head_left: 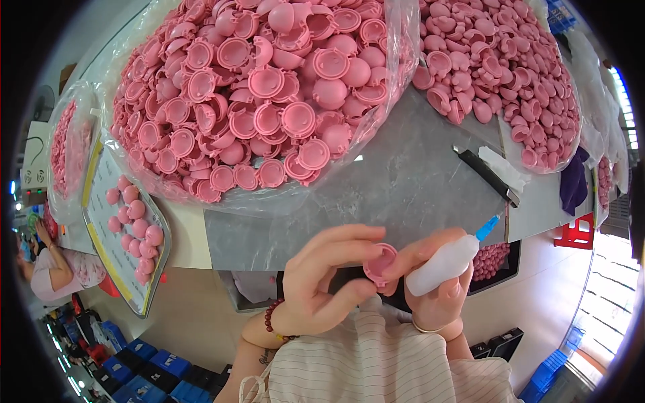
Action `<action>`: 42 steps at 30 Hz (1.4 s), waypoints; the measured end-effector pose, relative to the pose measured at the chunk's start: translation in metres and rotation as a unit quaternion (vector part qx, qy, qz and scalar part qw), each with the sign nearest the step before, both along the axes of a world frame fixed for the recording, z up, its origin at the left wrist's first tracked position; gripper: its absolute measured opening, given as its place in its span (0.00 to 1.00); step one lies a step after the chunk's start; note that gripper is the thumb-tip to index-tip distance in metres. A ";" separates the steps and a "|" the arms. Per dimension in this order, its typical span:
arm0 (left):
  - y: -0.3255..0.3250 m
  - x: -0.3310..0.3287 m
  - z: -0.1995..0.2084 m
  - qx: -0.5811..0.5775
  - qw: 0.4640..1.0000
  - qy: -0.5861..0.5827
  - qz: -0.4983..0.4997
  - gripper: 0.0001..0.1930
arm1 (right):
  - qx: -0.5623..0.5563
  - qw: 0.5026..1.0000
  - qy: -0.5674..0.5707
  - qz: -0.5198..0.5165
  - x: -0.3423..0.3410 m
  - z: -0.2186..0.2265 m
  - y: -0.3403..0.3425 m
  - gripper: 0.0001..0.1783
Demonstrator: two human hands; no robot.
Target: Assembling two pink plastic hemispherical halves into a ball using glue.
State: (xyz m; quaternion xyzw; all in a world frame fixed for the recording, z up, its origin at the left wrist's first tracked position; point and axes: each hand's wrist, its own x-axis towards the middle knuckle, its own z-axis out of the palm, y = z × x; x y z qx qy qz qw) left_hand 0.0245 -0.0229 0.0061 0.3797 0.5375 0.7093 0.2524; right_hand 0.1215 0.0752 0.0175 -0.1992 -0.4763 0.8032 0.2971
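Near the table's front edge, my left hand (pixel 322 279) pinches a small pink plastic half-shell (pixel 380 264) between thumb and fingers, its hollow side showing. My right hand (pixel 437 302) is wrapped round a white squeeze bottle (pixel 443 266) with a blue nozzle (pixel 487 228) that points up and to the right. The right fingertips also reach the shell's right edge. Beyond my hands, a big heap of similar pink half-shells (pixel 269 121) lies in a clear plastic bag. Another heap of smaller pink parts (pixel 484 60) is at the far right.
A black-handled tool (pixel 487 176) lies on the grey tabletop (pixel 396 174) by a crumpled white tissue (pixel 504 169). On the left, a tray (pixel 101 201) holds several joined pink balls (pixel 138 228). A purple cloth (pixel 574 181) hangs at right. Another person (pixel 57 269) sits at far left.
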 end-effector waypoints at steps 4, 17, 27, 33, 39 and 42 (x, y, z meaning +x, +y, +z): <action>-0.006 -0.005 -0.011 -0.004 0.998 0.032 -0.056 0.21 | 0.052 0.998 -0.006 -0.026 -0.002 -0.003 -0.005 0.27; -0.006 0.006 -0.003 0.028 0.958 -0.280 -0.049 0.22 | 0.422 0.886 0.178 -0.081 0.010 -0.002 0.035 0.24; -0.004 0.005 -0.002 0.018 0.968 -0.245 -0.050 0.21 | 0.467 0.876 0.074 -0.090 0.012 0.008 0.026 0.29; -0.004 0.004 -0.002 0.020 0.969 -0.239 -0.056 0.21 | 0.464 0.876 0.082 -0.108 0.012 0.005 0.025 0.30; -0.003 0.004 -0.001 0.019 0.970 -0.231 -0.067 0.21 | 0.466 0.873 0.078 -0.120 0.009 0.006 0.027 0.29; -0.006 0.003 -0.002 0.015 0.971 -0.231 -0.062 0.21 | 0.461 0.883 0.048 -0.078 0.008 0.008 0.027 0.30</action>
